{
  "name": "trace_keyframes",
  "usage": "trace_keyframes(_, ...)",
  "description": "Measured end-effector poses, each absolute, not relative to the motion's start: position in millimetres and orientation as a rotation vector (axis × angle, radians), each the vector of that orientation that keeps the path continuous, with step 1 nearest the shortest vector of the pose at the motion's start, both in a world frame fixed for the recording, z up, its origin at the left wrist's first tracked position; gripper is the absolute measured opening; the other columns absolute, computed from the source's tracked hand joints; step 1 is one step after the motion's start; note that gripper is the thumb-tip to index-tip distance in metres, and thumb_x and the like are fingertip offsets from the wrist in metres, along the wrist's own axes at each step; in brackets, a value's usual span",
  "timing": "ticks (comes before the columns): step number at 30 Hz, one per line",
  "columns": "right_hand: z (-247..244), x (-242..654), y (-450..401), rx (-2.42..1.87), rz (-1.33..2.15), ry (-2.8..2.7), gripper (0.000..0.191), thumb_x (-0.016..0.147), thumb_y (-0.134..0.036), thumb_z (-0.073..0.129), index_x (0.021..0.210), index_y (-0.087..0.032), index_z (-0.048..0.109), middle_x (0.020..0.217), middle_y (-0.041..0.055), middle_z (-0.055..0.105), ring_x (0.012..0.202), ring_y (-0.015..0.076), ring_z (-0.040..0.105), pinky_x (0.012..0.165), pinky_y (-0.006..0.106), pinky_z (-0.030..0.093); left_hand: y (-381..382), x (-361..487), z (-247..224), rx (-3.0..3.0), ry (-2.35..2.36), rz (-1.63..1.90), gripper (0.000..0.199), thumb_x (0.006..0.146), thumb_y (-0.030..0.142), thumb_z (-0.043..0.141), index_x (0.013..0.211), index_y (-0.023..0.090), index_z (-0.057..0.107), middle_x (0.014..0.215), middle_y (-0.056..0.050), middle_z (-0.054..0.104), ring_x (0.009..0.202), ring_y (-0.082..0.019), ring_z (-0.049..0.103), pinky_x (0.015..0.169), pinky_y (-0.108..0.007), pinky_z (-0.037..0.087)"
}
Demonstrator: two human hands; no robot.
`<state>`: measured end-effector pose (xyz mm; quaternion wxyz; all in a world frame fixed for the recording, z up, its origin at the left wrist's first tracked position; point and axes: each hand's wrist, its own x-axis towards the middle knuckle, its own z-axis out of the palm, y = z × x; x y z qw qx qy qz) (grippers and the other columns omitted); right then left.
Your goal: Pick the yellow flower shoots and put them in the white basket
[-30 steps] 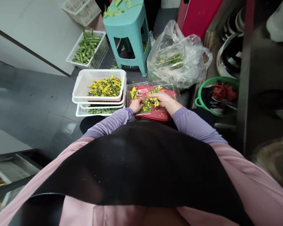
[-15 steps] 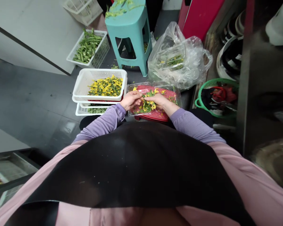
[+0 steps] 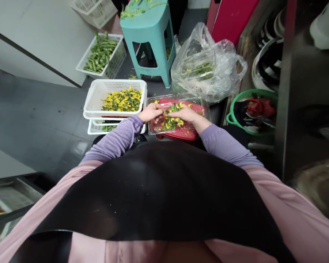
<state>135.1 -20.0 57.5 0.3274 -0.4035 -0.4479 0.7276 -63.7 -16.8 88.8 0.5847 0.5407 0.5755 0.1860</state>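
My right hand (image 3: 186,114) is closed around a small bunch of yellow-flowered green stems (image 3: 176,108), held over a clear plastic tray. To its left, my left hand (image 3: 152,112) has its fingers curled together, a short gap from the bunch; anything between those fingers is too small to make out. Under both hands the clear plastic tray (image 3: 151,128) rests on a red stool (image 3: 190,136), with more cut flowering stems (image 3: 168,125) lying inside it. Beside my left hand stands a white basket (image 3: 94,98) with yellow-flowered stems (image 3: 123,99) piled in it.
White baskets are stacked at the left, and another basket (image 3: 113,67) of green stalks stands behind. A teal stool (image 3: 146,27) carries leafy scraps. A clear plastic bag (image 3: 224,73) lies at the back right, near a green basin (image 3: 233,109). A dark metal shelf edge (image 3: 282,109) borders the right.
My left hand has drawn slightly left, away from the bunch it was touching. My right hand keeps hold of the bunch in nearly the same place.
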Motion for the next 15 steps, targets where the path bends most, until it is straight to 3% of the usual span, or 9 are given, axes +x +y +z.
trace_keyframes(2, 59, 139, -15, -1.097, 1.897, -0.985, 0.028, 0.064, -0.026, 0.084, 0.086, -0.016, 0.068, 0.078, 0.0043, 0.069, 0.081, 0.0202, 0.066, 0.084, 0.038, 0.054, -12, -67, 73, 1.3, 1.507, 0.369, 0.034, 0.089, 0.027, 0.055, 0.057, 0.014, 0.056, 0.05, -0.003, 0.047, 0.043, -0.012, 0.046, 0.052, -0.026, 0.043)
trace_keyframes(4, 60, 145, -8, -1.138, 1.87, -0.827, 0.023, 0.071, -0.029, 0.079, 0.084, -0.015, 0.067, 0.07, 0.0036, 0.066, 0.072, 0.0185, 0.064, 0.075, 0.035, 0.054, -8, -69, 55, 1.487, 1.697, 0.239, 0.036, 0.087, 0.03, 0.061, 0.055, 0.015, 0.056, 0.051, -0.004, 0.048, 0.051, -0.015, 0.052, 0.06, -0.027, 0.044)
trace_keyframes(7, 62, 151, -1, -1.152, 1.821, -0.702, 0.017, 0.075, -0.025, 0.072, 0.086, -0.014, 0.067, 0.067, 0.0022, 0.063, 0.065, 0.0155, 0.062, 0.068, 0.031, 0.054, -8, -65, 32, 1.884, 1.699, 0.092, 0.007, 0.08, 0.018, 0.066, 0.075, 0.013, 0.069, 0.073, -0.008, 0.063, 0.076, -0.019, 0.061, 0.077, -0.026, 0.046)
trace_keyframes(11, 63, 149, -2, -1.139, 1.857, -0.622, 0.021, 0.072, -0.016, 0.072, 0.091, -0.011, 0.066, 0.069, 0.0037, 0.066, 0.066, 0.0173, 0.064, 0.07, 0.034, 0.056, -13, -44, 13, 2.226, 1.442, -0.046, 0.027, 0.086, 0.019, 0.058, 0.11, 0.017, 0.071, 0.112, -0.012, 0.063, 0.101, -0.022, 0.062, 0.089, -0.028, 0.045)
trace_keyframes(15, 61, 146, -4, -1.167, 1.916, -0.556, 0.016, 0.067, -0.008, 0.071, 0.081, -0.01, 0.064, 0.067, 0.0055, 0.067, 0.067, 0.0194, 0.066, 0.076, 0.038, 0.057, -15, -35, 11, 2.217, 1.41, -0.079, 0.022, 0.085, 0.015, 0.057, 0.103, 0.014, 0.07, 0.11, -0.013, 0.062, 0.097, -0.023, 0.063, 0.088, -0.03, 0.046)
